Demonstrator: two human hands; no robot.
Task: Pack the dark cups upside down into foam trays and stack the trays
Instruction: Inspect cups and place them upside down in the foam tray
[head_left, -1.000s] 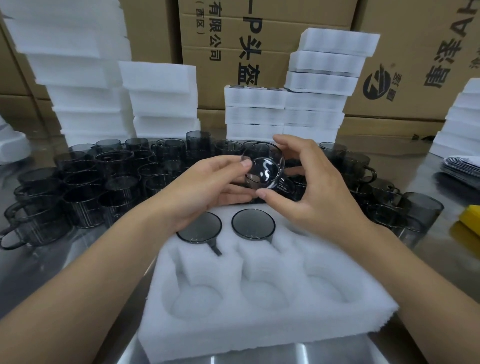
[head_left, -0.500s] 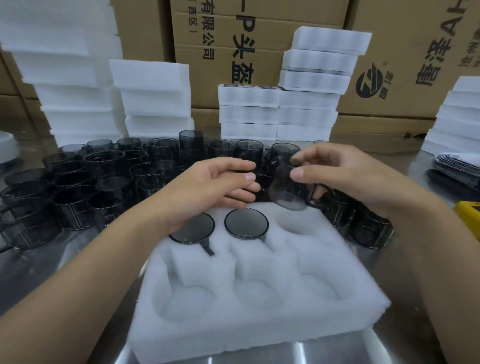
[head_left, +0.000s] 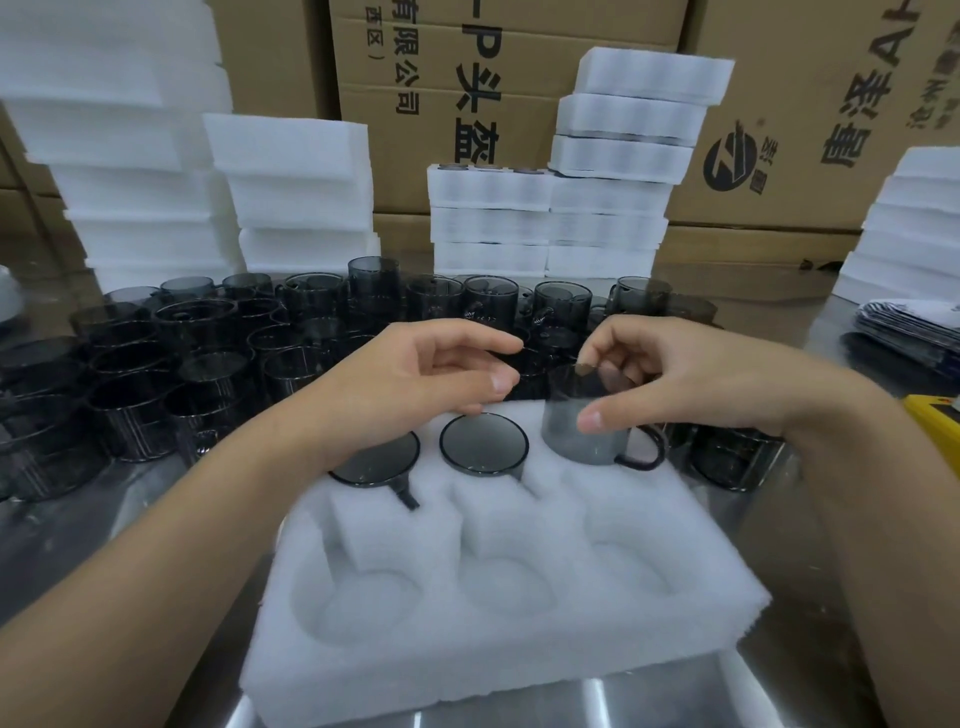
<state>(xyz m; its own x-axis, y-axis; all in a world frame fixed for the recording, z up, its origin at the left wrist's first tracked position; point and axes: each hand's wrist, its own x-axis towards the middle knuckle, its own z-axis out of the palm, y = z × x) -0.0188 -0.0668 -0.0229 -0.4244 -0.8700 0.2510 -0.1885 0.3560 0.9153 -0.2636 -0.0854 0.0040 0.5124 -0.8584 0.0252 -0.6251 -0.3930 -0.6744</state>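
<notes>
Covered and cropped parts
The left hand (head_left: 415, 384) covers the far edge of the leftmost upturned cup (head_left: 379, 465); the held cup (head_left: 579, 423) hides its pocket in the foam tray (head_left: 519, 639); the right edge crops a yellow object (head_left: 935, 423)

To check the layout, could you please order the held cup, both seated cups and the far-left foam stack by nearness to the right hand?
1. held cup, gripped by the right hand.
2. middle seated cup, just left.
3. left seated cup, farther left.
4. far-left foam stack, back left corner.
</notes>
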